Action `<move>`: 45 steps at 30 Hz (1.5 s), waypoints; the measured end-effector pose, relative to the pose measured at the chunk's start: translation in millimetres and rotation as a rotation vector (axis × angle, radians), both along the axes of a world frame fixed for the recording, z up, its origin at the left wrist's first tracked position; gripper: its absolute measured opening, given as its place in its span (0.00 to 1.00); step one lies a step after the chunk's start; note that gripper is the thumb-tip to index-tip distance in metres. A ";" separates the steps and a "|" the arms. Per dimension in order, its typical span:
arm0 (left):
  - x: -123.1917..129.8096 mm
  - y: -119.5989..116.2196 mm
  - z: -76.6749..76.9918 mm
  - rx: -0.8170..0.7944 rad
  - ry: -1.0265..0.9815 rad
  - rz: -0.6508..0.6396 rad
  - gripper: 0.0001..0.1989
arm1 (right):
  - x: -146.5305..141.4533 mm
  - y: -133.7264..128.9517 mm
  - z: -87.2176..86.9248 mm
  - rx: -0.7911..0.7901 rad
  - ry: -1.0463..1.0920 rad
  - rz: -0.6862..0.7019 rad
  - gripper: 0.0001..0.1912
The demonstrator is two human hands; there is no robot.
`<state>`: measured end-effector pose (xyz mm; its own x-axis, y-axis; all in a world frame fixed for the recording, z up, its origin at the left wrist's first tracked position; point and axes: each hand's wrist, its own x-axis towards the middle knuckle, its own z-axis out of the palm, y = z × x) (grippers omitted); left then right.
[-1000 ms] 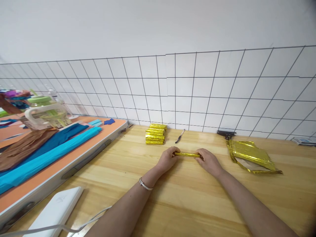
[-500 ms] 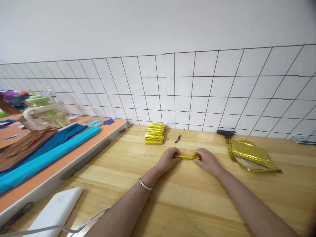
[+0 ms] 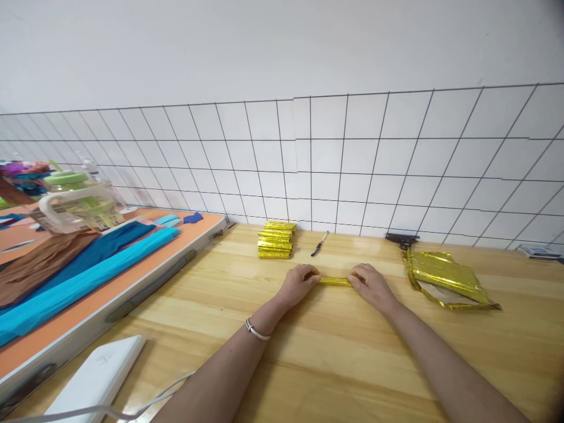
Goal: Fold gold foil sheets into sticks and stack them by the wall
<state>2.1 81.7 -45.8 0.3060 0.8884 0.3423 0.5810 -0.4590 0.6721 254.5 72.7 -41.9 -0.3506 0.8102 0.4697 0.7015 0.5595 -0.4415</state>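
A narrow folded strip of shiny gold foil (image 3: 333, 282) lies level on the wooden table between my hands. My left hand (image 3: 299, 283) is closed on its left end, thumb in front. At the right end, my right hand (image 3: 371, 286) pinches it the same way. The fingers cover both ends of the strip. Just beyond my left hand sits a row of similar gold foil strips (image 3: 275, 241), side by side. An opened gold foil packet (image 3: 453, 271) with a pale inside lies to the right of my right hand.
A black pen (image 3: 319, 244) and a black clip-like object (image 3: 402, 238) lie near the gridded wall. On the left, an orange-topped board (image 3: 207, 226) bears blue and brown crepe-like sheets (image 3: 110, 264) and a green-lidded jug (image 3: 79, 194). A white power bank (image 3: 99, 376) with a cable sits front left.
My fingers have shifted slightly on the foil strip, with the thumbs now more along its front. The strip stays in about the same place.
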 end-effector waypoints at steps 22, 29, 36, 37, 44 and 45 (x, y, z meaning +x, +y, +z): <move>3.0 -6.4 3.5 0.004 0.015 -0.060 0.05 | -5.7 -3.8 2.1 -0.049 0.027 0.099 0.06; 3.7 -8.2 3.7 0.028 0.029 -0.084 0.04 | -7.8 -6.1 0.8 -0.089 0.070 0.103 0.06; 2.5 -7.4 3.3 0.058 0.022 -0.031 0.02 | -3.2 -6.9 3.4 -0.126 0.215 0.007 0.08; 0.7 -5.6 4.3 0.067 0.017 -0.006 0.02 | -2.3 -6.4 3.7 -0.130 0.239 -0.008 0.09; -35.5 18.3 18.2 0.106 0.058 0.166 0.03 | -0.1 -2.3 0.1 -0.157 0.320 -0.042 0.11; -44.6 22.3 18.9 0.097 0.084 0.190 0.03 | 0.1 -1.7 -1.2 -0.160 0.321 -0.041 0.11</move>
